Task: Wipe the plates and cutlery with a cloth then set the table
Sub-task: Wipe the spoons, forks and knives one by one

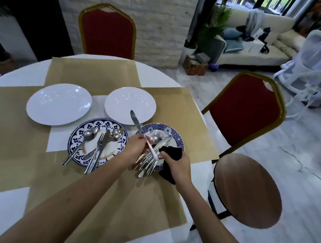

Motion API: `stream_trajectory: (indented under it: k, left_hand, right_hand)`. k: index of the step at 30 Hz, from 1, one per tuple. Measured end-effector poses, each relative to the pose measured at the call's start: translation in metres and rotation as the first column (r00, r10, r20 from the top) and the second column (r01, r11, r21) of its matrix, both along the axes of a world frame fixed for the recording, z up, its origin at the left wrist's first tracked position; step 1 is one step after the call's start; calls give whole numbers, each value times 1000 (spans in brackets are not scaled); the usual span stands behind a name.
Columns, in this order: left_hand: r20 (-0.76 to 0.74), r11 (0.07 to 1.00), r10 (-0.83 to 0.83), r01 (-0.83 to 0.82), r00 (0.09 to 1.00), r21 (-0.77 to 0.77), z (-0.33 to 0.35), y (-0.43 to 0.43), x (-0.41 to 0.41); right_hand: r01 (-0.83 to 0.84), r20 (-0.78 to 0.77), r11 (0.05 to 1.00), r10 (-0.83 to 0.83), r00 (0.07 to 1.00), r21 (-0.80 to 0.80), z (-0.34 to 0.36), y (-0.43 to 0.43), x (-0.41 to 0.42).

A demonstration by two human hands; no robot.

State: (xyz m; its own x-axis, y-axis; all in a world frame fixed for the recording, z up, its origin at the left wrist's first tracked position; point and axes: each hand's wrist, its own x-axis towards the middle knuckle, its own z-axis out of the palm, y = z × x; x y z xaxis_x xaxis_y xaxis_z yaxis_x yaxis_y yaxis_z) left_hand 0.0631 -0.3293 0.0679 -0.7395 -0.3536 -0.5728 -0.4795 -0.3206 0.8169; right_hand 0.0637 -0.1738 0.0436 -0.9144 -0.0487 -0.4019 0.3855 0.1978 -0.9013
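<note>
**Head view.** Your left hand (133, 149) has its fingers curled round the shiny steel table knife (136, 122), whose blade tilts up over the blue-patterned round plate (176, 138). Your right hand (179, 165) clamps its fingers on the crumpled black cloth (172, 152), just beside the knife's handle. A heap of steel cutlery (147, 163) lies on that plate. The stained blue-and-white floral plate (78, 136) carries further steel cutlery (99, 147). 2 plain white plates (59, 104) sit behind, on the round white bench (3, 205) laid with brown paper sheets (102, 73).
</note>
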Motion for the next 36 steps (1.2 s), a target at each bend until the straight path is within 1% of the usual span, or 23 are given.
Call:
stream_trajectory:
  k: [1, 2, 3, 4, 6, 7, 9, 11, 17, 21, 27, 30, 33, 36]
  left_hand:
    - [43, 988, -84, 89, 996, -125, -3, -3, -3]
    - [95, 942, -181, 200, 979, -270, -7, -8, -6]
    - [157, 857, -279, 319, 947, -405, -11, -13, -8]
    - [224, 751, -356, 420, 907, -509, -14, -16, -8]
    - [335, 546, -443, 546, 832, -636, -20, -21, -9]
    - [366, 475, -458, 572, 810, -669, -24, -23, -9]
    - [394, 399, -452, 576, 800, -713, -29, -22, -10]
    - [390, 378, -434, 557, 812, -740, -34, -19, -10]
    - [318, 408, -423, 492, 848, -769, -44, -7, -10]
    - [293, 374, -429, 463, 855, -803, -48, -5, -9]
    - [211, 351, -419, 372, 883, -859, -52, -4, -6]
    - [194, 300, -448, 351, 873, -887, -56, -4, -3]
    - [207, 231, -480, 351, 853, -907, -58, -5, -1]
    - [222, 191, -484, 350, 847, -917, -57, -5, 2]
  right_hand:
    - [30, -16, 999, -30, 999, 13, -3, 4, -3]
    - [55, -29, 998, -54, 998, 19, -4, 6, -5]
    - [77, -33, 997, -77, 997, 19, -7, 10, -8]
    - [102, -22, 995, -101, 995, 17, -10, 13, -10]
    - [127, -9, 992, -126, 992, 14, -13, 19, -14]
    - [125, -15, 992, -125, 992, 17, -14, 21, -16]
    - [122, -21, 992, -121, 992, 28, -15, 25, -19]
    - [114, -28, 993, -113, 993, 38, -16, 27, -21]
    - [120, -8, 991, -120, 993, 57, -20, 26, -23]
    - [105, 41, 993, -107, 993, 48, -30, 23, -22]
    - [92, 31, 992, -95, 995, 83, -33, 18, -22]
    - [93, 21, 991, -95, 995, 94, -31, 17, -20]
    - [86, 8, 991, -87, 996, 102, -31, 18, -19]
    - [85, 16, 992, -87, 996, 93, -30, 18, -17]
